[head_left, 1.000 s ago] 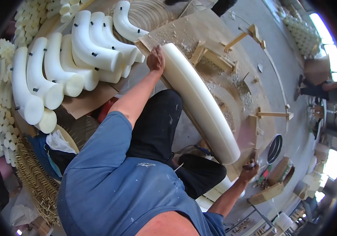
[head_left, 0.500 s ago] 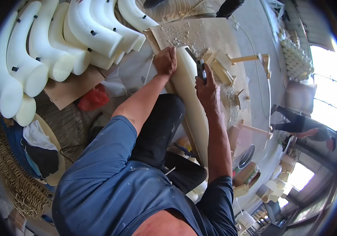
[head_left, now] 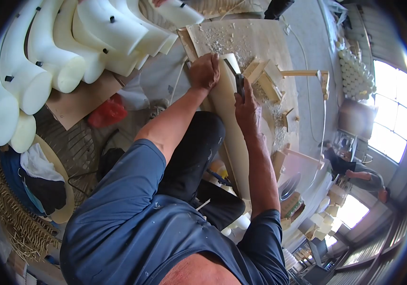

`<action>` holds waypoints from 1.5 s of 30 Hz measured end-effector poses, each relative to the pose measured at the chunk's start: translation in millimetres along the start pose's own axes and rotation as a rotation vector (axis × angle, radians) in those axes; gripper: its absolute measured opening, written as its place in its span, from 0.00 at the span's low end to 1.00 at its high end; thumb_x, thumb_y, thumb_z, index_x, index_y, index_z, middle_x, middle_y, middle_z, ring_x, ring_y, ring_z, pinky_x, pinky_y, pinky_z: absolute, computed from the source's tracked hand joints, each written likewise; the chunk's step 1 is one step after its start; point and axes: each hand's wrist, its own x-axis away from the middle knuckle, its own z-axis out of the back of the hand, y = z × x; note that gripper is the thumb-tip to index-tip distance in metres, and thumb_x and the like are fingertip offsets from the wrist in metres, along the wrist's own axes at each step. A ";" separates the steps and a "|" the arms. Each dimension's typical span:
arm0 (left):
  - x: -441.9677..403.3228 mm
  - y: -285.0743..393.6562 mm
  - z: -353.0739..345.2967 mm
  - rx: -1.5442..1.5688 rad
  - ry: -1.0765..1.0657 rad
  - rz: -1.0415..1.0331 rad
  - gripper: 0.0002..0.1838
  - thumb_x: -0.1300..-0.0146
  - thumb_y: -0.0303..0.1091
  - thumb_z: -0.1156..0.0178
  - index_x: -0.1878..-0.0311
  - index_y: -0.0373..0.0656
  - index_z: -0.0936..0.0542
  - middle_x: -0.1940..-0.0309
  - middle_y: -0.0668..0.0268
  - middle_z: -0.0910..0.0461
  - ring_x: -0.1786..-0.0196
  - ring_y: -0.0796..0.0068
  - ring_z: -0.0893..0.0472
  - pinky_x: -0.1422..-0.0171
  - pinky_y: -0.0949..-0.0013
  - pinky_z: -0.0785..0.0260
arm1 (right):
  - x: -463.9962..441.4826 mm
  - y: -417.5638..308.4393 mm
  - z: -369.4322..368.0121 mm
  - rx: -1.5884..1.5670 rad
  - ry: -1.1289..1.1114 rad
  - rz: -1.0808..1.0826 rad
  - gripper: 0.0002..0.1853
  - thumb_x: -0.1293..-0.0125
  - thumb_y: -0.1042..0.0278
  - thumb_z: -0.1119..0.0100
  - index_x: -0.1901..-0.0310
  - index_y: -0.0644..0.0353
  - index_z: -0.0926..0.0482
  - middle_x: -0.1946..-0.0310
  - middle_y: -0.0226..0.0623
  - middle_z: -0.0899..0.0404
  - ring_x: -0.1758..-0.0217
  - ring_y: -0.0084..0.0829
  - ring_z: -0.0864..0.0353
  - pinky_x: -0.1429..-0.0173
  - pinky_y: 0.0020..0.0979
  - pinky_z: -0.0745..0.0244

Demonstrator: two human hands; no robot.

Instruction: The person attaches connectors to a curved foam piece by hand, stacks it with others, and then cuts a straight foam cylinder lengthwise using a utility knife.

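Note:
A long cream-white foam piece [head_left: 229, 126] lies along a wooden board, its far end between my hands. My left hand [head_left: 205, 71] is closed at the left edge of that far end, gripping it. My right hand [head_left: 248, 109] is wrapped around the handle of a black-handled tool with a thin dark blade [head_left: 232, 67]. The blade slants up and left across the foam's far end. Too little shows to tell exactly what kind of blade it is.
Pale shavings [head_left: 222, 40] litter the workbench [head_left: 265, 38], near a small wooden frame [head_left: 265, 80]. Curved white foam pieces [head_left: 54, 57] with black plugs are stacked at left. A red bag [head_left: 107, 111] lies below them. Another person [head_left: 360, 173] is at far right.
The view has shifted slightly. My right hand and the blade have moved only a little over the foam's far end; my left hand keeps its place. The other person's pose has changed.

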 end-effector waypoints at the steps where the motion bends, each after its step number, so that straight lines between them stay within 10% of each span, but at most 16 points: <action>1: -0.1 -0.4 -0.5 -0.004 0.004 -0.006 0.18 0.23 0.44 0.50 0.66 0.44 0.18 0.71 0.54 0.17 0.65 0.47 0.17 0.58 0.49 0.24 | 0.1 -0.1 0.0 0.001 -0.001 -0.001 0.30 0.29 0.70 0.39 0.27 0.54 0.33 0.45 0.56 0.17 0.46 0.56 0.15 0.46 0.49 0.19; 26: -0.6 0.7 1.0 0.021 0.025 -0.041 0.20 0.21 0.44 0.52 0.67 0.44 0.21 0.72 0.53 0.19 0.66 0.43 0.18 0.61 0.47 0.26 | -22.3 -35.2 41.5 0.274 -0.244 0.040 0.31 0.30 0.70 0.46 0.26 0.57 0.35 0.51 0.59 0.16 0.52 0.59 0.14 0.49 0.55 0.20; 32: 2.8 -20.8 -17.7 -0.074 0.061 -0.111 0.16 0.26 0.39 0.48 0.72 0.47 0.23 0.76 0.56 0.22 0.70 0.50 0.19 0.64 0.50 0.27 | -80.1 -61.1 23.5 0.448 -0.408 0.031 0.16 0.32 0.70 0.46 0.44 0.62 0.21 0.62 0.57 0.14 0.57 0.55 0.12 0.56 0.53 0.18; 36: -0.9 -30.1 -30.7 -0.056 0.144 -0.507 0.13 0.32 0.44 0.38 0.64 0.45 0.16 0.73 0.57 0.22 0.67 0.50 0.19 0.61 0.50 0.26 | -74.4 -71.0 27.5 0.463 -0.314 0.052 0.19 0.25 0.59 0.50 0.64 0.62 0.13 0.66 0.49 0.12 0.64 0.46 0.10 0.59 0.50 0.16; 37: 3.2 -30.9 -32.0 -0.080 -0.031 -0.137 0.16 0.25 0.45 0.44 0.62 0.44 0.16 0.71 0.55 0.19 0.65 0.47 0.17 0.59 0.48 0.25 | -80.9 -64.6 20.0 0.328 -0.382 -0.036 0.17 0.25 0.60 0.52 0.55 0.63 0.16 0.64 0.53 0.13 0.61 0.50 0.10 0.57 0.52 0.16; 39: 3.9 -22.6 -19.3 0.017 0.021 -0.050 0.18 0.21 0.43 0.52 0.62 0.40 0.21 0.65 0.48 0.17 0.61 0.40 0.18 0.57 0.46 0.26 | -62.1 -79.3 41.8 0.318 -0.393 -0.024 0.21 0.27 0.64 0.51 0.35 0.59 0.32 0.57 0.57 0.14 0.52 0.54 0.12 0.52 0.54 0.19; 45: 2.7 -14.7 -14.2 -0.015 -0.056 0.045 0.20 0.19 0.43 0.56 0.61 0.41 0.20 0.64 0.48 0.17 0.59 0.39 0.18 0.56 0.45 0.26 | -34.8 -79.2 72.9 0.256 -0.362 0.005 0.34 0.33 0.71 0.49 0.24 0.43 0.37 0.56 0.55 0.15 0.49 0.54 0.14 0.49 0.51 0.20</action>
